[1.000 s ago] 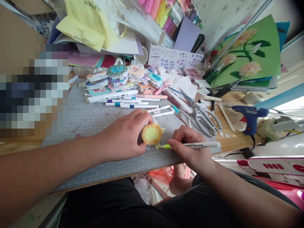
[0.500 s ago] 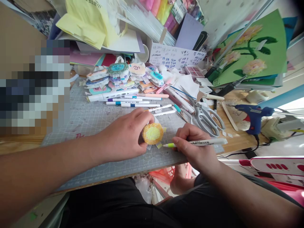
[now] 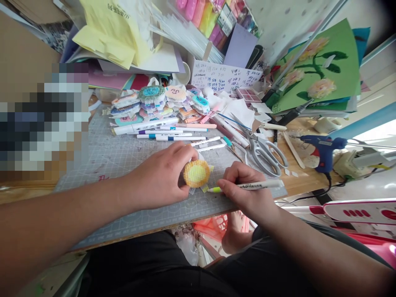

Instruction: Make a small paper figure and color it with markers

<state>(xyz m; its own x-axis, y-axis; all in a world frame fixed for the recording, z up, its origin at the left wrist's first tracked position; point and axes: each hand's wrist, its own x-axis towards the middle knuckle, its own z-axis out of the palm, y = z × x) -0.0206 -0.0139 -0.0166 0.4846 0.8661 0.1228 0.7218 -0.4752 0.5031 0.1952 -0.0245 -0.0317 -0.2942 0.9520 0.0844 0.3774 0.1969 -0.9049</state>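
My left hand (image 3: 165, 175) grips a small round textured piece (image 3: 196, 173) with an orange rim and a pale yellow middle, above the grey cutting mat (image 3: 139, 218). Small yellow-green tabs stick out at its right side and below it. In my right hand (image 3: 247, 192) is a white marker (image 3: 260, 185) with a yellow-green tip end, held like a pen. That tip points left and meets or nearly meets the lower tab; exact contact cannot be made out.
Several capped markers (image 3: 173, 133) lie behind my hands, with a pile of colourful round pieces (image 3: 152, 93) beyond. Grey scissors (image 3: 266, 154) and a blue glue gun (image 3: 323, 150) are to the right. A handwritten card (image 3: 227, 76) stands at the back.
The whole view has shifted slightly, with the objects a little further left. The marker's tip looks slightly closer to the lower tab. Both hands keep their hold.
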